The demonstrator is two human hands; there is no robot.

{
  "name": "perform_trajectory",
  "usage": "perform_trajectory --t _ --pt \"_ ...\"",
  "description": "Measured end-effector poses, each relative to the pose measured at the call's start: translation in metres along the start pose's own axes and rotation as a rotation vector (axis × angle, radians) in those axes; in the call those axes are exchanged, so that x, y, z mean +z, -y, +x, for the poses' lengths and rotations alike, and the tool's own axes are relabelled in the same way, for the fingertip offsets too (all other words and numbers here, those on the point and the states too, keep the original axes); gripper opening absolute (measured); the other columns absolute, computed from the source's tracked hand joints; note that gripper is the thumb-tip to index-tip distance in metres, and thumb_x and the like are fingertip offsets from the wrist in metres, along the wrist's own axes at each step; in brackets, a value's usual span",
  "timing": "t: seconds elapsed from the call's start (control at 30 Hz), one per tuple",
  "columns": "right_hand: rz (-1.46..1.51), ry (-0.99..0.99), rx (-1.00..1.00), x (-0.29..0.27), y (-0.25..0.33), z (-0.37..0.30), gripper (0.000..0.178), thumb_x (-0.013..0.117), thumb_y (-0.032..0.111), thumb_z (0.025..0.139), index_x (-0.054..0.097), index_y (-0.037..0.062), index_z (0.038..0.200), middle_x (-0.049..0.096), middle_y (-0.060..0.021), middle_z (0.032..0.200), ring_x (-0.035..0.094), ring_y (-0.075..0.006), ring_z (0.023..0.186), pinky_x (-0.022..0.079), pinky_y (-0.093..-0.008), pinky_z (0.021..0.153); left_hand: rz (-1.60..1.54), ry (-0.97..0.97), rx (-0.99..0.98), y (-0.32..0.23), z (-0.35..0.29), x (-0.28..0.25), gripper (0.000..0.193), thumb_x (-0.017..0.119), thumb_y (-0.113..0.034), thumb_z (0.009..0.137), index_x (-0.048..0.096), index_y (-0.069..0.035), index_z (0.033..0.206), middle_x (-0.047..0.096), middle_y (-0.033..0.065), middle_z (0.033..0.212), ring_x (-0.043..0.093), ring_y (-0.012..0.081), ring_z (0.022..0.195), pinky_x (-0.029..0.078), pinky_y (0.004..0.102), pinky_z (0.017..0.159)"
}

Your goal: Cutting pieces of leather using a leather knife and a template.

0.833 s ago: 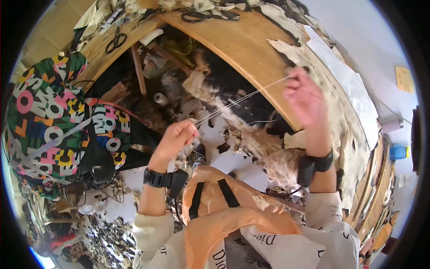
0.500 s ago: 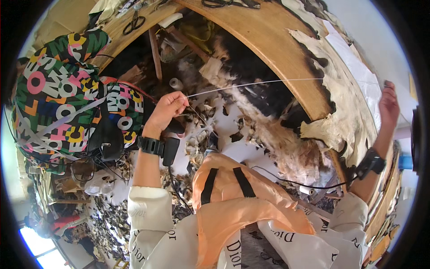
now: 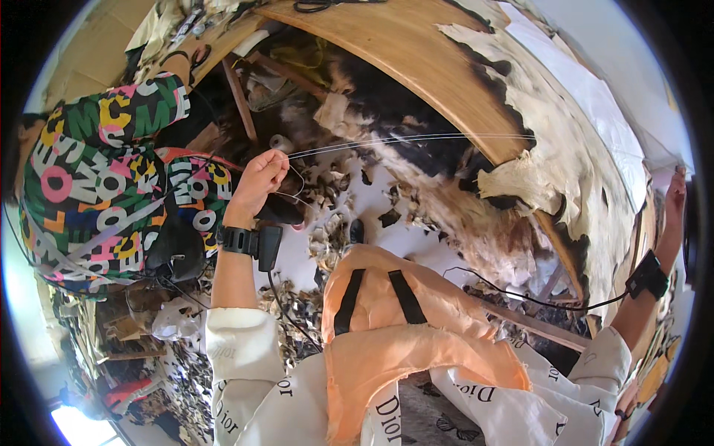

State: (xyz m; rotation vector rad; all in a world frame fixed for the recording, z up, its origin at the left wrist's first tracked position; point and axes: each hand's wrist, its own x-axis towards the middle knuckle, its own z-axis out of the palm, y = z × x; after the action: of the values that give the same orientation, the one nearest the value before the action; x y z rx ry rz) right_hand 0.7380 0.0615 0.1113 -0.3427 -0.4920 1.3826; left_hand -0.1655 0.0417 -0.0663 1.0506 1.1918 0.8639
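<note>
Thread: pale double strand (image 3: 357,146) at 1 o'clock, stretched from your left hand across the dark hollow and plank toward the hide.
Your left hand (image 3: 256,182): at 10 o'clock, fingertips pinched together on the thread.
Your right hand (image 3: 675,192): far out at 3 o'clock, arm extended; you cannot tell its grip.
Hide (image 3: 547,123): pale, dark-edged, at 2 o'clock, over the wooden plank (image 3: 394,44).
Co-worker (image 3: 111,186): at 9 o'clock, in multicoloured clothing.

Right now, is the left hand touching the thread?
Touching. The head view shows the left hand closed on the thread, with two pale strands running out rightward from its pinch.
</note>
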Motion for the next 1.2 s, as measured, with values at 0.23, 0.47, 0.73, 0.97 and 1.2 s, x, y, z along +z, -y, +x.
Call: perform_trajectory --t 0.23,0.47,0.73,0.97,1.2 --pt "-0.306 -0.082 -0.121 0.024 0.021 -0.058 0.025 0.032 -0.003 0.093 0.038 -0.0114 0.116 0.047 -0.0123 0.092 0.041 -0.0147 0.069 0.039 -0.0235 0.058 0.019 0.101 -0.047 -0.004 0.025 -0.013 0.014 0.046 -0.014 0.094 0.053 -0.008 0.083 0.043 -0.0049 0.064 0.03 0.0011 0.049 0.022 0.016 0.043" --pt "-0.23 -0.124 -0.164 0.043 0.047 -0.132 0.027 0.034 -0.003 0.093 0.04 -0.0111 0.119 0.049 -0.0125 0.094 0.045 -0.0157 0.074 0.043 -0.0245 0.061 0.015 0.268 -0.074 -0.004 0.074 -0.02 0.019 0.045 -0.02 0.095 0.053 -0.009 0.082 0.043 -0.0058 0.064 0.03 0.0014 0.05 0.023 0.0161 0.045" --pt "-0.475 -0.319 -0.484 0.073 0.004 -0.256 0.028 0.045 0.0 0.092 0.044 -0.0087 0.118 0.054 -0.0125 0.098 0.053 -0.0168 0.085 0.052 -0.0213 0.072 1.174 0.363 0.081 -0.011 0.127 -0.022 0.063 0.065 -0.011 0.073 0.043 -0.014 0.131 0.06 0.0223 0.11 0.059 0.0342 0.1 0.047 0.0381 0.083" --pt "-0.695 -0.762 -0.667 0.14 -0.149 -0.331 0.019 0.05 0.005 0.092 0.053 -0.0009 0.11 0.057 -0.0073 0.093 0.057 -0.0113 0.075 0.051 -0.017 0.063 0.544 0.34 0.239 -0.118 0.158 0.069 0.021 0.054 -0.014 0.089 0.064 0.002 0.099 0.062 0.0046 0.075 0.057 0.0074 0.068 0.046 0.0219 0.06" --pt "-0.583 -1.115 -0.674 0.121 -0.2 -0.438 0.013 0.052 0.008 0.091 0.054 0.0044 0.104 0.058 -0.0047 0.087 0.057 -0.0097 0.069 0.05 -0.0164 0.056 0.425 0.539 0.358 -0.137 0.193 0.176 0.02 0.052 -0.014 0.092 0.064 0.001 0.097 0.059 0.0024 0.072 0.054 0.007 0.064 0.044 0.0207 0.058"
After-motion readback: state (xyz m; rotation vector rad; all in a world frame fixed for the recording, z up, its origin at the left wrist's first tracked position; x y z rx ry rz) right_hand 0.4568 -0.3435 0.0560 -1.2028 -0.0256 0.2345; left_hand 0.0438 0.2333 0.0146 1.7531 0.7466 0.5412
